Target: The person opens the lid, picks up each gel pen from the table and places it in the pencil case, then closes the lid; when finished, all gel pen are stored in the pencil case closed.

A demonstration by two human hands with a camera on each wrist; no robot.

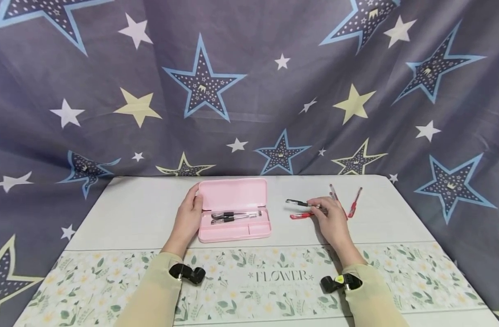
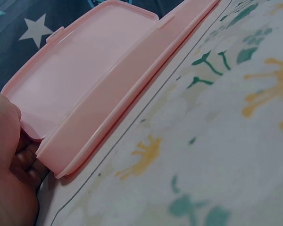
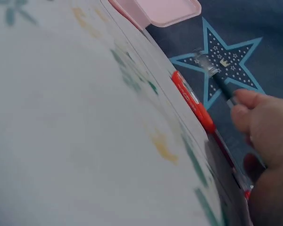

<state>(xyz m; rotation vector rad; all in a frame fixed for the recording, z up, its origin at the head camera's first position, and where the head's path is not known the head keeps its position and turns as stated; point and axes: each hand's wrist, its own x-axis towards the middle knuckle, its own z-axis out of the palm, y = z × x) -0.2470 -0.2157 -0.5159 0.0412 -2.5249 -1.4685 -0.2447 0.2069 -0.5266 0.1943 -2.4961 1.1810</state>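
A pink pencil case (image 1: pixel 233 194) stands with its lid raised at the left of the table's middle. Two black pens (image 1: pixel 236 215) lie side by side in its long compartment. My left hand (image 1: pixel 189 213) grips the case's left edge, thumb at the side and the other fingers partly hidden behind the lid. Between thumb and fingers, my right hand (image 1: pixel 330 217) pinches a black pen (image 1: pixel 297 202), its capped end pointing left toward the case. Just below that pen lies a red pen (image 3: pixel 193 101), partly covered by the hand in the head view.
Two more red pens lie beyond my right hand, one upright-angled red pen (image 1: pixel 355 202) at the far right. A floral mat strip (image 1: pixel 274 284) printed FLOWER crosses the table's front. Behind the table hangs a dark star-patterned curtain (image 1: pixel 249 91).
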